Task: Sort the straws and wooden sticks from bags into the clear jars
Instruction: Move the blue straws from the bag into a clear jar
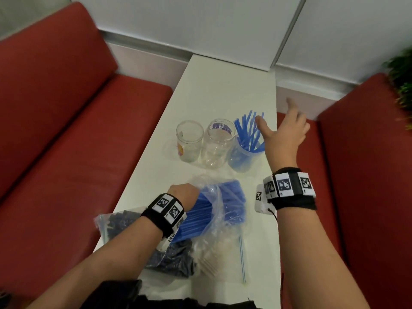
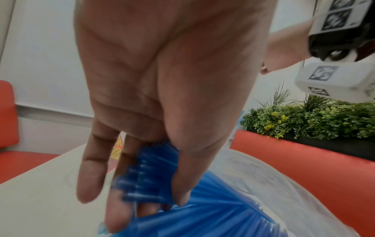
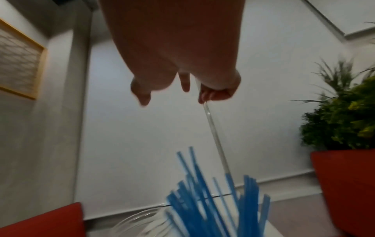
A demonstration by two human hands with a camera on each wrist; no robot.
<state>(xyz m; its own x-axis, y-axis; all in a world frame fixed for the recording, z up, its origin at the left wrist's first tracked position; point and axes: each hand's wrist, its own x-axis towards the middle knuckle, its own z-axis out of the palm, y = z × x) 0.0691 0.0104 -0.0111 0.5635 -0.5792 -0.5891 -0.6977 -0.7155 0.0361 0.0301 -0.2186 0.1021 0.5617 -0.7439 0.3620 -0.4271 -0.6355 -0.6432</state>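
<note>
left hand [image 1: 184, 192] fingers gripping blue straws [image 2: 146, 174] in near bag [image 1: 223, 210] | right hand [image 1: 283, 130] fingers spread, empty, over far-right jar [image 1: 242, 157] | straws' long axis points to jar

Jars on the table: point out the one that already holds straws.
The rightmost jar, beside the right hand, holds light blue straws. The two clear jars left of it hold none.

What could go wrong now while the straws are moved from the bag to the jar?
1. The left hand pinches many blue straws at their ends; some may slip from the grip and scatter.
2. The right hand hovers beside the straws fanned out of the right jar; a knock might tip it.
</note>
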